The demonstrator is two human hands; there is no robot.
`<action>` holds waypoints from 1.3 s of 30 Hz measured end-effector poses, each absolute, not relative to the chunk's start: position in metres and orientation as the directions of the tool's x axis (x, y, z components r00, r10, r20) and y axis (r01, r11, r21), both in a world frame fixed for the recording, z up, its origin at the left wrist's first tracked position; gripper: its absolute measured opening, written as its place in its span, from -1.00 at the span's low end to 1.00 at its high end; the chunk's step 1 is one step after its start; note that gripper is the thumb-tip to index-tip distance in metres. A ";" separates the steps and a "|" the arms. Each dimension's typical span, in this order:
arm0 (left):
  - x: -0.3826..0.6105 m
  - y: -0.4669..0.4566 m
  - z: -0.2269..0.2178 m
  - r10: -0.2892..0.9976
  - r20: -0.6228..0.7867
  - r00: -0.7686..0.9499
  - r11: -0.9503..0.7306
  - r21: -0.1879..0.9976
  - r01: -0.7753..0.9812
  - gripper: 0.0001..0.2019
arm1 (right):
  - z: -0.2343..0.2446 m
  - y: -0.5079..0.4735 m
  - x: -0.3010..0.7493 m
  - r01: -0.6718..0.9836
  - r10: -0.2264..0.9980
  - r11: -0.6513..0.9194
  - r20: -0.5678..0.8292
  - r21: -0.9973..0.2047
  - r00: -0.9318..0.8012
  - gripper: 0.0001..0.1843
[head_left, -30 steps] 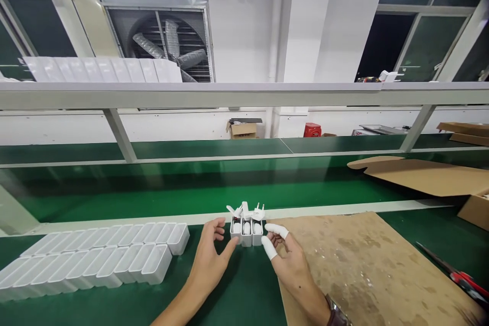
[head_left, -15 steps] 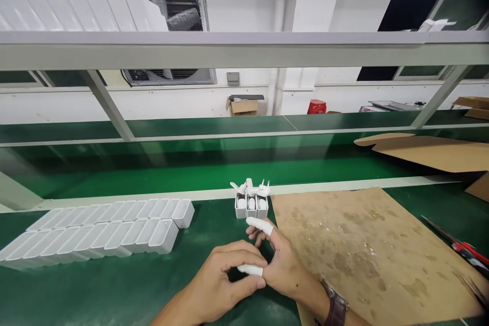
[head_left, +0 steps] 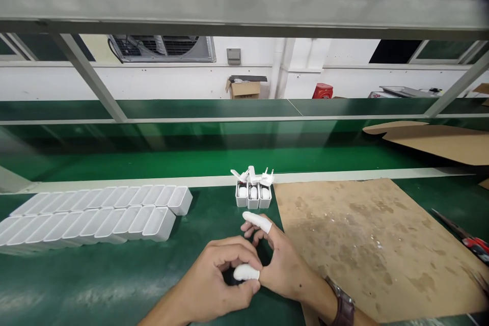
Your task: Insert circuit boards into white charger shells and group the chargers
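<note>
My left hand (head_left: 223,277) pinches the rolled edge of a white finger cot (head_left: 245,272) that covers the thumb of my right hand (head_left: 284,265). A second white finger cot (head_left: 257,221) sits on my right index finger, which is stretched out. The other right fingers are loosely bent, and that hand holds nothing. Just beyond it stand several small white boxes (head_left: 252,200) side by side, with white plug-like pieces and rounded white parts in them. A dark watch strap (head_left: 344,308) is round my right wrist.
Two rows of open white boxes (head_left: 158,224) stand on the green table (head_left: 114,275) at left. Stained cardboard (head_left: 344,244) covers the right side, with red-handled scissors (head_left: 473,244) near its edge. A shelf beam (head_left: 244,7) crosses above, and a brown cardboard piece (head_left: 439,141) lies behind.
The view has tilted down, so the shelf and background sit higher in the picture. My left hand has shifted slightly on the thumb's finger cot, now gripping close to its rim.
</note>
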State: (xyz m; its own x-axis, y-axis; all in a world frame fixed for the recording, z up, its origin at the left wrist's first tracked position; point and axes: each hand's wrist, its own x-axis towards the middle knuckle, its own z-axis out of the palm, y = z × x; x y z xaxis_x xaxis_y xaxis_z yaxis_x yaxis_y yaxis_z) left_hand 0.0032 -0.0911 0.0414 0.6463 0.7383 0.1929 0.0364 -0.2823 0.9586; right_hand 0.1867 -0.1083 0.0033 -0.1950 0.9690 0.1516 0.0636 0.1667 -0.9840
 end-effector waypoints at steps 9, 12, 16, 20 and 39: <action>0.005 -0.097 0.042 0.759 0.185 0.625 -0.278 0.959 0.053 -0.78 | -0.005 -0.110 0.185 0.019 0.966 0.147 0.139 -0.989 -0.218 -0.01; 0.004 -0.098 0.044 0.758 0.210 0.618 -0.314 0.947 0.064 -0.79 | -0.002 -0.111 0.184 0.003 0.969 0.098 0.095 -0.995 -0.228 0.00; 0.004 -0.097 0.045 0.745 0.243 0.622 -0.358 0.932 0.064 -0.82 | 0.001 -0.111 0.184 -0.033 0.971 0.030 0.037 -0.999 -0.238 0.00; 0.007 -0.097 0.044 0.733 0.275 0.622 -0.378 0.925 0.036 -0.84 | -0.001 -0.108 0.183 -0.045 0.970 -0.027 -0.015 -0.999 -0.244 0.02; -0.001 -0.085 0.043 0.683 0.465 0.564 -0.557 0.830 -0.010 -0.66 | 0.015 -0.124 0.182 0.077 0.855 0.029 -0.015 -0.997 -0.518 -0.50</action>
